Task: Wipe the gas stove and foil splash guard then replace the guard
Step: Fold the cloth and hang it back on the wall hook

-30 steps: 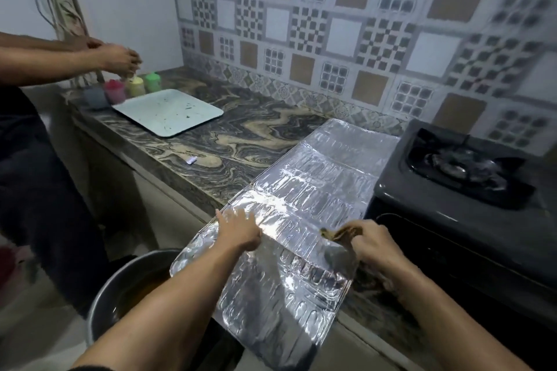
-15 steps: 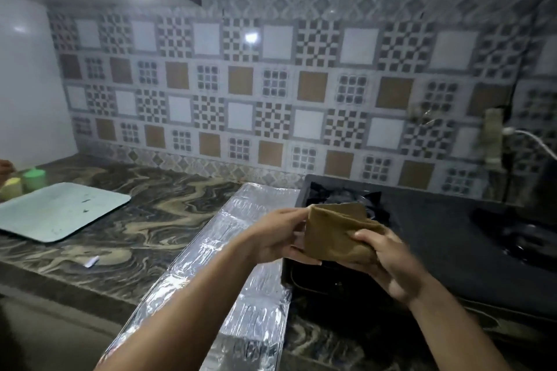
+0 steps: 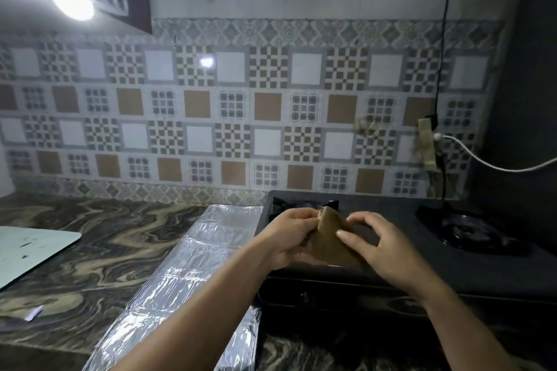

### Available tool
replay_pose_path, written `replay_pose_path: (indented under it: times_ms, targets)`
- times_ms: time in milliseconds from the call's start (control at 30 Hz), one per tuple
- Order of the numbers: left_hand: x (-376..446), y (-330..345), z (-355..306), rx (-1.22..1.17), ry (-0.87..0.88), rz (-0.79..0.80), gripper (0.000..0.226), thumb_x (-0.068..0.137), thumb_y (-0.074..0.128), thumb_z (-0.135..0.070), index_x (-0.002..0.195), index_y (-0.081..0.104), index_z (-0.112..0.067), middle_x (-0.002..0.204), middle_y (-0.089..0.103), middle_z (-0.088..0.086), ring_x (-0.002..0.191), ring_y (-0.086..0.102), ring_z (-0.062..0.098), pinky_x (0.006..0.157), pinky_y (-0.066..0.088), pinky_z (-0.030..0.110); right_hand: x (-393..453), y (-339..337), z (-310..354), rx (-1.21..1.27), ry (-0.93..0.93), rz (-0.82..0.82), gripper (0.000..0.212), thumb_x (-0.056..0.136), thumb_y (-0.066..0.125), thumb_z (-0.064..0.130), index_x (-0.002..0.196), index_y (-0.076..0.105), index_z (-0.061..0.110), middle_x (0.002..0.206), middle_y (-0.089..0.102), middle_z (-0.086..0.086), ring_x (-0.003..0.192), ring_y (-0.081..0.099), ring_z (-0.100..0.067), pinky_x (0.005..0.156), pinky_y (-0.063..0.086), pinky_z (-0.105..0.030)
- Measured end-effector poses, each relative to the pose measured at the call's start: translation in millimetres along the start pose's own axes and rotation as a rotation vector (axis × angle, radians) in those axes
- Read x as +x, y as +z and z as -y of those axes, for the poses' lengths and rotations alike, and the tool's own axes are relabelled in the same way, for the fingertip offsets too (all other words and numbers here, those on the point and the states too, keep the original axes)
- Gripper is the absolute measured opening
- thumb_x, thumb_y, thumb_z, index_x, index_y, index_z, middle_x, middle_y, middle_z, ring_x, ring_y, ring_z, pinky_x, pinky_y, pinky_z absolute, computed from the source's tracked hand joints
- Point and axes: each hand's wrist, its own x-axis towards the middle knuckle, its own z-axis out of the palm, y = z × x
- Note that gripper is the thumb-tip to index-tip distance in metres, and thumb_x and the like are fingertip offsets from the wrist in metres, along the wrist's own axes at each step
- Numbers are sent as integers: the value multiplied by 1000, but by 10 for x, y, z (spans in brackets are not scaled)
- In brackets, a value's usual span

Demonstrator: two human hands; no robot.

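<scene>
I hold the cloth [image 3: 330, 242] over the stove's [image 3: 391, 256] front-left corner — left hand [image 3: 289, 236] and right hand [image 3: 381, 245] fingers pinched on it. I'd fold it flat before wiping. The guard [image 3: 196, 268] lies on the counter [image 3: 99, 238], touching the stove's left edge.

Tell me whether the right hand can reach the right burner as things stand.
Probably yes. The right hand is up over the gas stove, sharing the brown cloth with the left hand; nothing lies between it and the right burner.
</scene>
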Motion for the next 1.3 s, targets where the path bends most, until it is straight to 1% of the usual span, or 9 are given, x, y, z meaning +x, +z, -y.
replay_pose_path:
  times_ms: [167, 367, 533, 633, 700, 767, 867, 967, 1300]
  targets:
    - [-41, 93, -35, -24, -7, -20, 18, 100, 48, -17, 96, 65, -13, 73, 63, 5, 61, 60, 13, 54, 58, 29, 28, 18, 73, 51, -19, -56, 9, 85, 67, 36, 83, 61, 29, 86, 63, 10, 83, 60, -4, 65, 43, -12]
    - [-69, 103, -18, -51, -69, -6, 19, 100, 50, -22, 97, 65, -11, 80, 64, 10, 69, 64, 21, 71, 60, 47, 126, -171, 156, 160, -14, 106, 5, 90, 63, 22, 91, 67, 23, 81, 65, 2, 78, 59, -11, 70, 46, -22]
    - [-25, -33, -154, 743, 114, -134, 34, 95, 56, -34, 124, 59, -17, 104, 68, 2, 89, 64, 19, 75, 56, 33, 349, -558, 274, 92, -38, 330, 9, 93, 58, 20, 95, 67, 21, 95, 65, 1, 92, 59, -12, 77, 43, -23]
    - [1, -122, -311, 689, 282, -53, 43, 95, 56, -19, 138, 52, -21, 129, 61, 0, 101, 57, 8, 81, 48, 15, 520, -627, 343, -2, -83, 459, 11, 93, 57, 18, 97, 67, 19, 96, 65, 3, 91, 60, -9, 78, 43, -22]
    - [60, -182, -389, 563, 257, 79, 43, 94, 56, -15, 136, 54, -26, 133, 60, -5, 113, 56, 8, 96, 48, 23, 634, -617, 348, -13, -106, 501, 12, 93, 58, 17, 97, 69, 20, 95, 67, 5, 88, 62, -6, 77, 45, -20]
    - [157, -234, -397, 514, 214, 214, 41, 92, 56, -19, 130, 60, -33, 130, 62, -9, 122, 55, 15, 105, 42, 39, 745, -611, 311, -2, -133, 514, 13, 92, 59, 17, 95, 70, 23, 95, 68, 6, 89, 63, -6, 79, 46, -22]
    - [363, -240, -388, 433, 178, 299, 24, 90, 58, -23, 112, 67, -17, 110, 67, 2, 106, 59, 22, 101, 41, 42, 925, -643, 191, -21, -160, 510, 11, 90, 61, 20, 94, 70, 25, 94, 68, 7, 90, 63, -6, 81, 46, -24]
    - [684, -189, -449, 522, 223, 184, 19, 86, 68, -33, 92, 69, -16, 92, 67, 8, 88, 61, 22, 91, 47, 45, 1192, -691, -26, -62, -187, 500, 10, 90, 61, 19, 95, 69, 23, 93, 68, 4, 89, 64, -9, 81, 49, -26]
    - [2743, 145, -753, 753, 318, -41, 17, 90, 64, -28, 86, 68, -12, 81, 66, 8, 79, 62, 22, 81, 54, 45, 2672, -1127, -1410, -231, -281, 225, 14, 90, 58, 15, 86, 57, 28, 82, 60, 10, 81, 57, -8, 74, 46, -31]
